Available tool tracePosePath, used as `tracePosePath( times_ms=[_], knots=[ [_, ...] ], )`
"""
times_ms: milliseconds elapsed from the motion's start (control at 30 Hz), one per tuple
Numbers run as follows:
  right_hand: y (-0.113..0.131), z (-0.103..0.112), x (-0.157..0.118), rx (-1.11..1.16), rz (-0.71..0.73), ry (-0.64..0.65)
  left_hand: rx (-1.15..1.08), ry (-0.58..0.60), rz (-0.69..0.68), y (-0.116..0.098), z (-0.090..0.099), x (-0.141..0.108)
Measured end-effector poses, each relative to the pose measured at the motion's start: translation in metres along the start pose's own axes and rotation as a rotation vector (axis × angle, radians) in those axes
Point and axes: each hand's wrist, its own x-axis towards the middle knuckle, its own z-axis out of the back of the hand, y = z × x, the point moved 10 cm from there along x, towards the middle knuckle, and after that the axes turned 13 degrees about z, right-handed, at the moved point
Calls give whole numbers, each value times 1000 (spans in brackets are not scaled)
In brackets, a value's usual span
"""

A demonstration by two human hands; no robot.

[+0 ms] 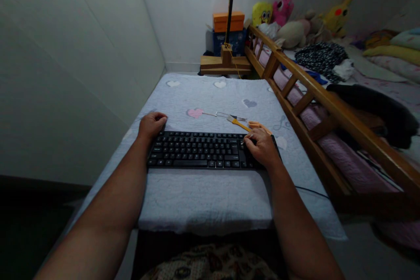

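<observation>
– Kbd (193, 150) status?
– Mid-counter (200, 197), most keycaps (188, 145) on; done vs. left unclear. R hand (261, 145) at its 3 o'clock, fingers seemingly pinching thin pale stick (251, 136).
– L hand (152, 126)?
– 10 o'clock, fingers curled, can't tell grip. Brush (239, 124) lies 1 o'clock.

Home bdrm: bed (302, 74) w/ plushies (292, 34)

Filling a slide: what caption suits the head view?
Left hand and right hand at opposite ends of a black keyboard on a heart-patterned cloth, a yellow-handled brush lying beyond.
</observation>
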Motion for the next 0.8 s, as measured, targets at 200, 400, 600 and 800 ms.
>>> tracePosePath(
  times_ms=[200,400,600,800],
  knots=[
    [-3,4,-1,-16,-2,5,-3,2,14,2,-1,1],
    [-6,5,-2,-17,-9,2,-8,-1,-1,1,0,1],
    [-4,5,-1,-25,-9,12,-7,-6,3,2,1,1],
    [-3,5,0,-23,-13,30,-10,-3,9,-1,2,-1]
  ],
)
